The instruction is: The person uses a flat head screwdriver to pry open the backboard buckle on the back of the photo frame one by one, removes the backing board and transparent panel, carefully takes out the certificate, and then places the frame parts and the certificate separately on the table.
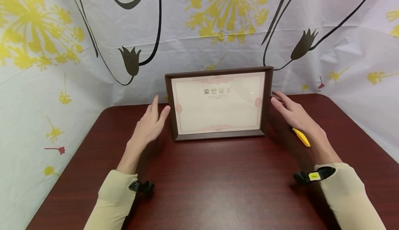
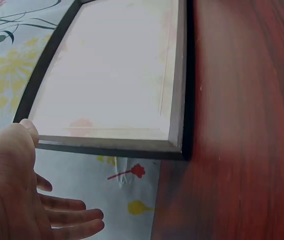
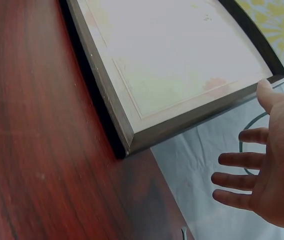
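Note:
A framed certificate (image 1: 218,110) with a dark brown frame and a cream sheet stands upright on the dark red table, its printed side toward me. My left hand (image 1: 149,124) is beside its left edge, fingers extended and thumb near the frame. On the other side my right hand (image 1: 294,114) is at the right edge, its fingers spread and slightly bent. In the left wrist view the thumb of the left hand (image 2: 12,185) overlaps a frame corner. The right wrist view shows the right hand (image 3: 277,155) with its thumb tip at the frame's edge. Neither hand is curled round the frame.
A yellow-handled tool (image 1: 301,137) lies on the table (image 1: 218,181) under the right forearm, its dark tip partly hidden by the hand. Behind the frame hangs a white cloth (image 1: 187,46) with yellow flowers and dark stems, close to the table's back edge.

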{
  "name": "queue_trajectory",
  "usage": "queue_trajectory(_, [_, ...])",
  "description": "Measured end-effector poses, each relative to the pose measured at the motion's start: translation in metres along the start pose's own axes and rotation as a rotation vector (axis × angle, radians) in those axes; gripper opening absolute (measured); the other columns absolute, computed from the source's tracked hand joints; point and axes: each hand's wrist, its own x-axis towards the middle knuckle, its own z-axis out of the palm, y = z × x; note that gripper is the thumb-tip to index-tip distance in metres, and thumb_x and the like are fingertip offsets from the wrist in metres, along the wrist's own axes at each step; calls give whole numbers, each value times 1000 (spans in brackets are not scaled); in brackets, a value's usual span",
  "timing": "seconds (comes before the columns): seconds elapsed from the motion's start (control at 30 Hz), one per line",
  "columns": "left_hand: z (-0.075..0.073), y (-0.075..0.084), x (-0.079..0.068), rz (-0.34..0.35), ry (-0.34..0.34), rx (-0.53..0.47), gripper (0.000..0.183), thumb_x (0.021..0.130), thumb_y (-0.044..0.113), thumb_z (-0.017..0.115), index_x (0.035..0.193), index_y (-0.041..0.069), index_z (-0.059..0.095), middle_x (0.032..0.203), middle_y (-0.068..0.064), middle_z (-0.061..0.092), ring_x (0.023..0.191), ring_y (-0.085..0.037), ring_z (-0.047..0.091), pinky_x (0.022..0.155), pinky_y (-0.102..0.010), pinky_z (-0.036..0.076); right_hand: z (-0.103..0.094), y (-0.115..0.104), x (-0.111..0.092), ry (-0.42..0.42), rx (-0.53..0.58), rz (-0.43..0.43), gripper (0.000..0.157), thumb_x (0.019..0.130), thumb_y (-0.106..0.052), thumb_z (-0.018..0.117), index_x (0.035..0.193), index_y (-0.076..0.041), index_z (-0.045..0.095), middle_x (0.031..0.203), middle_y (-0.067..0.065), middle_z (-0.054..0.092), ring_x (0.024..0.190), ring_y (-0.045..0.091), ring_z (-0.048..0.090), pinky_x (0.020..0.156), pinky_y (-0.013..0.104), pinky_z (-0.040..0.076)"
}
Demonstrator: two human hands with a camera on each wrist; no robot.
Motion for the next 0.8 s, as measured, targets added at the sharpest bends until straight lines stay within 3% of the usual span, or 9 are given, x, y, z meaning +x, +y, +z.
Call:
queue_trajectory(0.23, [5, 6, 6, -9, -47, -79, 87, 101, 70, 20, 163, 12, 1, 159, -23, 30, 142, -44, 35, 108, -67, 29, 7, -5, 8, 2, 13, -12, 67, 108, -46, 39, 161, -8, 23, 150, 31, 41, 138, 49, 37, 109, 64, 28])
queue_trajectory(0.43, [12, 10, 13, 53, -51, -174, 76, 109, 52, 25, 162, 2, 3, 159, -25, 29, 146, -38, 29, 116, -57, 25, 13, -12, 13, -40, 14, 9, 73, 107, -51, 38, 163, -9, 16, 157, 28, 31, 143, 45, 31, 112, 64, 24])
queue_trajectory(0.6, [17, 12, 18, 122, -40, -282, 63, 111, 34, 34, 160, 0, 14, 156, -24, 34, 145, -35, 33, 115, -52, 29, 18, -15, 15, -28, 26, -22, 68, 107, -47, 45, 160, -9, 27, 154, 24, 39, 139, 39, 38, 112, 60, 27])
queue_trajectory(0.8, [23, 12, 19, 121, -34, -390, 53, 110, 20, 43, 156, 1, 25, 150, -22, 44, 138, -34, 43, 110, -51, 36, 22, -13, 17, -4, 84, -52, 58, 106, -38, 53, 148, -1, 44, 141, 22, 53, 124, 33, 51, 105, 52, 37])
